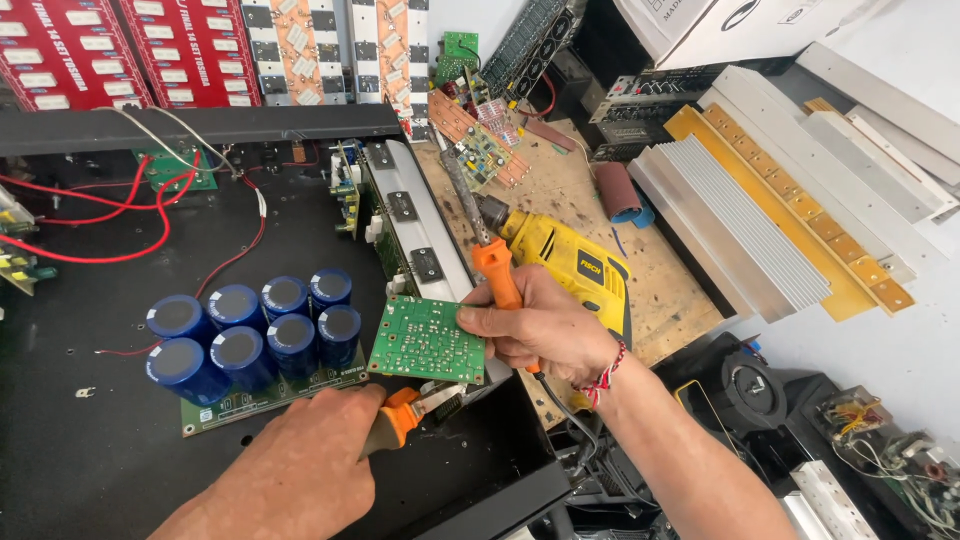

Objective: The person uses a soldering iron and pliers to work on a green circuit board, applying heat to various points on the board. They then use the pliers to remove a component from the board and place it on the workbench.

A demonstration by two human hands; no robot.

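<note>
Seen from the head camera, looking down at a crowded electronics workbench. The right hand (545,335) is near the centre of the frame, its fingers (490,322) clenched around the orange handle of a soldering iron (480,235), whose dark shaft points up and away from the person. The same hand's thumb and fingertips also pinch the right edge of a small green circuit board (427,340), held tilted just above the edge of an open black metal chassis (120,440).

The left hand (300,465) comes in from the bottom of the frame, its fingers closed around an orange-handled tool (402,415), whose pale tip lies just below the green board; what kind of tool it is cannot be told.

To the left of the board, inside the chassis, stands a cluster of eight blue cylindrical capacitors (255,325) on their own green board. Red wires (130,215) loop across the chassis floor behind them. Just behind the right hand, a yellow power drill (570,260) lies on the wooden surface (660,280). Ribbed aluminium heat sinks (730,220) lie to the right.
</note>
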